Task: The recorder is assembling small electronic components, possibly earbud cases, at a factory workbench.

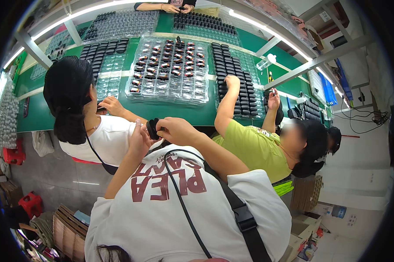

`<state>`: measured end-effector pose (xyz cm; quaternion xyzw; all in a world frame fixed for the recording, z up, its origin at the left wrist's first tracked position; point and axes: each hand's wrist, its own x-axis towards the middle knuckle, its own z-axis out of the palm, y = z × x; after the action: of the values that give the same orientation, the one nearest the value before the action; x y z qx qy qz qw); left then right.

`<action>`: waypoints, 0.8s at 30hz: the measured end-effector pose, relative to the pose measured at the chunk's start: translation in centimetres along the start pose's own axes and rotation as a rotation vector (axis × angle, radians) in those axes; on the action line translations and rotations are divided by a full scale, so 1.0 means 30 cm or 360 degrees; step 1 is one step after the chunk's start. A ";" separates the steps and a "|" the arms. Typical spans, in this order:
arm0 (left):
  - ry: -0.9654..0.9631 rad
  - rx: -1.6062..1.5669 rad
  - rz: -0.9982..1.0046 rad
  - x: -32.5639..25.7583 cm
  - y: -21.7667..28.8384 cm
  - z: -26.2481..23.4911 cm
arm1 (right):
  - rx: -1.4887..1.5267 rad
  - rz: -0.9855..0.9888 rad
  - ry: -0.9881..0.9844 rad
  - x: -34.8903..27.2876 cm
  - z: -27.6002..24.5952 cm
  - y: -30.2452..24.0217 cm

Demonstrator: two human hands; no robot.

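Note:
In front of my chest, near the table's front edge, I hold a small black plastic piece (152, 126) with rounded edges. The fingers of my left hand (138, 140) are closed on it from the left and below. From the right, my right hand (177, 130) pinches it with the fingertips. My fingers cover part of the piece, so its exact kind cannot be made out. Just beyond my hands, a stack of clear compartment trays (167, 99) rests on the green table (35, 120). Small black parts with orange and white bits fill many of its pockets.
Co-workers sit close on both sides: one in a white top (103, 137), another in a green shirt (249, 146). A tray of black oval pieces (234, 70) lies right of the stack. Metal frame bars (288, 72) cross the table. Red stools (30, 203) stand at left.

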<state>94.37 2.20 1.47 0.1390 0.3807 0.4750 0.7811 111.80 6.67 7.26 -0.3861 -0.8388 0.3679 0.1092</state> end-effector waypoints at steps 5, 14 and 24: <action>0.0008 -0.0009 -0.0003 0.012 -0.007 -0.007 | -0.0007 -0.0006 0.0009 0.004 -0.012 0.011; 0.0006 -0.0034 0.0012 0.021 -0.017 -0.023 | -0.0009 -0.0009 0.0014 0.008 -0.003 0.027; 0.0259 -0.0014 0.0080 0.025 -0.013 -0.032 | -0.0020 -0.0025 0.0179 -0.027 -0.048 0.097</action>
<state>94.11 2.50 0.26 0.1060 0.4371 0.5058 0.7361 114.68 8.10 6.33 -0.4003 -0.8366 0.3395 0.1566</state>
